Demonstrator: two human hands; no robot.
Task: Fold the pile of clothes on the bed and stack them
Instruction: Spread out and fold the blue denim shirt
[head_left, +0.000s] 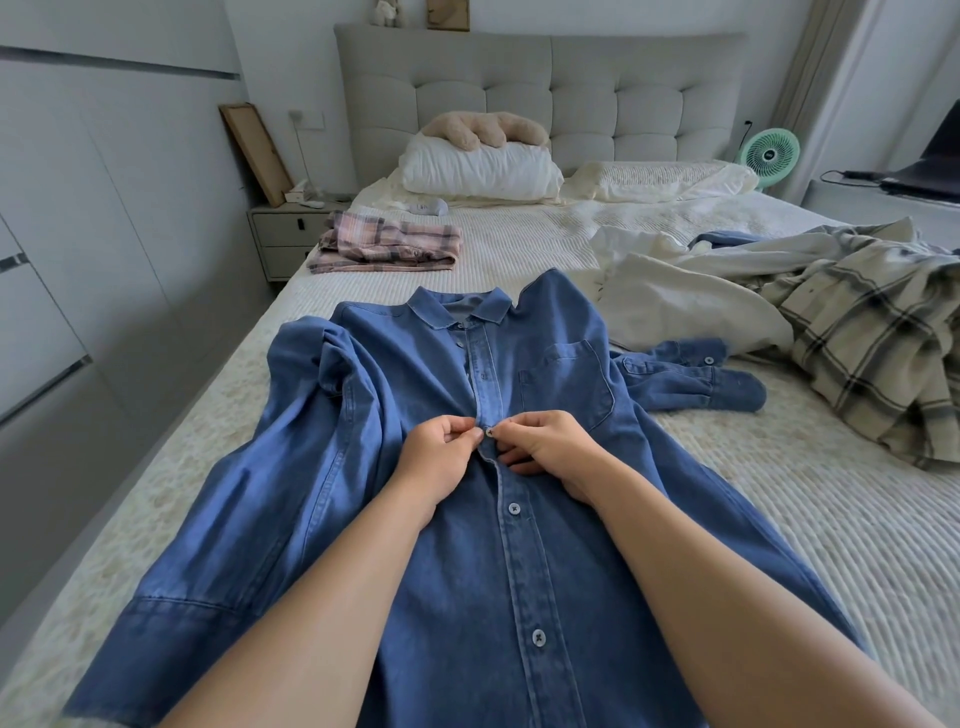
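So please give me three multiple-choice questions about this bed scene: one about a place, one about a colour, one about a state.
1. Where does the folded pink plaid garment lie?
A. far left of the bed
B. on the pillow
C. on the floor

2. What colour is the fan?
A. red
B. mint green
C. black

3. What are the left hand and right hand doing?
A. resting open
B. pinching the denim shirt at a button
C. lifting a sleeve

Key: 1 A, it sits near the nightstand; 2 B, pale green casing; 3 B, fingertips meet on the placket.

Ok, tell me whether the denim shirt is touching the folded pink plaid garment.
Apart. The head view shows bare bedspread between the denim shirt collar and the folded pink plaid garment.
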